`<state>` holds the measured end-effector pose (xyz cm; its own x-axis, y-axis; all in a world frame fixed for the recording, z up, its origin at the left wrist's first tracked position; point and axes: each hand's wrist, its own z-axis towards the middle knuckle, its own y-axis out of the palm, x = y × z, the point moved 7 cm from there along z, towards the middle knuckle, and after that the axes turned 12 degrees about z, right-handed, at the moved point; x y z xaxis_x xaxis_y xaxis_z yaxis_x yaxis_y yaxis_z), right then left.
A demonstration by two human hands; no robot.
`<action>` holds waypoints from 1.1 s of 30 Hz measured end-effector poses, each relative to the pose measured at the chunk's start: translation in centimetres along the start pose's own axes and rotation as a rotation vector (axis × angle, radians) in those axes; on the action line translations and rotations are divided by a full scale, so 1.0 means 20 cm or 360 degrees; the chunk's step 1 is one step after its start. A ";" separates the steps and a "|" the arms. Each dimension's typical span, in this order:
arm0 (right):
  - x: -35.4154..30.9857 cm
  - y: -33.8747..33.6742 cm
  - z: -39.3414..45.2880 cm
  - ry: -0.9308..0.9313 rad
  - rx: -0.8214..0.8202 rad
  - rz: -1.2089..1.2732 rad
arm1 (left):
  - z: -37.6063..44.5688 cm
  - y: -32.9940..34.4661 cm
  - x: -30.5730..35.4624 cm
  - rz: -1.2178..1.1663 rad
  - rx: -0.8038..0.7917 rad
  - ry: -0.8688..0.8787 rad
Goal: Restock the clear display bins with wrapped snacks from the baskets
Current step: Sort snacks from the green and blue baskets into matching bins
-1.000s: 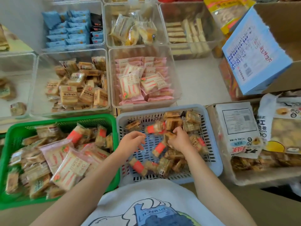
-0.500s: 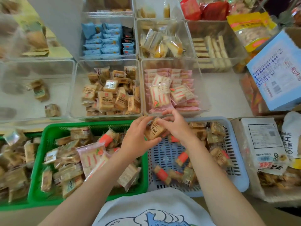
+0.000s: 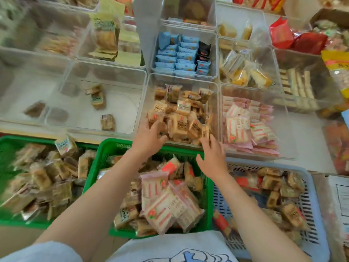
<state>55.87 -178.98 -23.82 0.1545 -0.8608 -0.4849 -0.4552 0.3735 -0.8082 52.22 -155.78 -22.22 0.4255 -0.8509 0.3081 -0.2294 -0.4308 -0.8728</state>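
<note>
A clear display bin [image 3: 145, 103] in the middle holds a heap of tan wrapped snacks [image 3: 181, 114]. My left hand [image 3: 149, 138] reaches over the bin's front wall, its fingers lying straight on the front snacks. My right hand [image 3: 212, 157] hovers at the bin's front right corner with spread fingers and holds nothing; its fingertips are just short of an upright tan snack [image 3: 205, 132]. Below my arms sit a green basket [image 3: 98, 167] of mixed tan and pink packs and a pale blue basket [image 3: 312, 188] with tan and red-ended snacks.
A second green basket [image 3: 11, 140] of snacks is at the left. Left of the tan bin is a clear bin [image 3: 105, 72] holding few packs. A bin of pink packs [image 3: 245, 127] is to the right, and a bin of blue packs [image 3: 177, 53] behind. Cartons stand at the far right.
Both hands moved forward from above the basket rims, where they held a tan snack together, to the tan snack bin. Neither hand holds it now. The view shifted left.
</note>
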 end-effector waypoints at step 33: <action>1.68 -0.40 -0.39 0.0769 0.0278 0.0750 | -0.41 0.80 1.37 0.0812 -0.0129 0.0605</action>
<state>57.94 -213.65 -31.10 -0.4511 -0.6352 -0.6269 -0.2237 0.7605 -0.6096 52.94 -188.44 -24.66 -0.0916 -0.9957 -0.0131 -0.3927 0.0482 -0.9184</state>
